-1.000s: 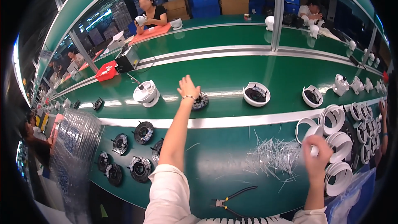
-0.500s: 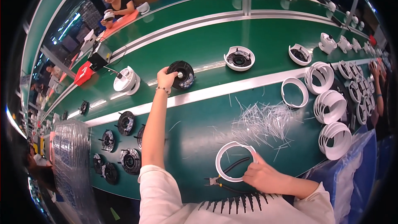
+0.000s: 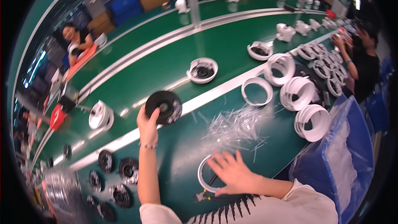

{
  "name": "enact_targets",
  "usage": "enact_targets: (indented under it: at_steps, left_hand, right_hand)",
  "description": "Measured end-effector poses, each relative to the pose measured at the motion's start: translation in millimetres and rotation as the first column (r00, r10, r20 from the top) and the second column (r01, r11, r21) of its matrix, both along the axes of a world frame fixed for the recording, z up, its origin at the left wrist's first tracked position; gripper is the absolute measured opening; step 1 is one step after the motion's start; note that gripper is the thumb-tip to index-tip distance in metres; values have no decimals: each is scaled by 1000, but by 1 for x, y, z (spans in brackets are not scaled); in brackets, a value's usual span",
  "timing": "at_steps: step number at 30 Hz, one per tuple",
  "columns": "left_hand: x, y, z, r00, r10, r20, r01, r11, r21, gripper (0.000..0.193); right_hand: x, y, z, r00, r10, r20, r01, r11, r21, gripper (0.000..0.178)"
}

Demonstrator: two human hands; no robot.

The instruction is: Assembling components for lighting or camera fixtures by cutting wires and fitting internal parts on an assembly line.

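Note:
My left hand [image 3: 148, 125] grips a black round disc-shaped part [image 3: 154, 99] by its edge, thumb across its face, above the front edge of the green conveyor. A silvery wrapped patch shows on the disc's right side. Lower down, my right hand [image 3: 237, 173] spreads its fingers over a white plastic ring [image 3: 201, 177] lying on the bench, covering the ring's right part. Whether the fingertips touch the ring I cannot tell. Partly under that hand lie yellow-and-black cutting pliers [image 3: 202, 196].
Clear plastic strips [image 3: 236, 126] lie heaped beyond my right hand. Stacked white rings [image 3: 311, 123] stand at right, beside a blue lined bin [image 3: 331, 157]. Black discs [image 3: 121, 195] lie at left. White housings [image 3: 202, 71] sit on the conveyor [image 3: 166, 64]. Co-workers sit across and at far right.
My left hand has brought the black disc nearer, from over the conveyor toward the bench. My right hand has let go of the ring's edge and spread over it. The view has turned right.

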State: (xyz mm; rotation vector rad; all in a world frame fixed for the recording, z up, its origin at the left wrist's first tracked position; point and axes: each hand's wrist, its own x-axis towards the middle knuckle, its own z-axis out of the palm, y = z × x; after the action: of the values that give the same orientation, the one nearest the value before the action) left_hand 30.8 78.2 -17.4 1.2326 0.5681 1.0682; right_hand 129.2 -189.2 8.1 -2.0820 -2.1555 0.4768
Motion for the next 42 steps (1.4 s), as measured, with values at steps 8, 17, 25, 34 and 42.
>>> enact_targets:
  at_steps: [8,17,25,34,42]
  left_hand:
    - [0,-18,10,998,19,54,-17,999,-41,25]
    - [5,-9,13,999,16,45,-17,1000,25,26]
    - [4,-16,6,993,13,117,-4,997,-79,25]
    - [14,-33,8,981,14,193,8,994,-113,29]
    - [42,-102,-12,969,-164,187,170,985,-18,43]
  right_hand:
    - [-10,-3,-9,997,75,-24,-75,997,19,94]
    - [-5,10,10,884,466,-43,-464,885,51,90]
    - [-13,25,13,904,406,-138,-411,912,-10,95]
    - [-12,15,3,918,217,-333,-197,976,95,103]
    - [57,63,7,259,108,-960,718,643,266,113]
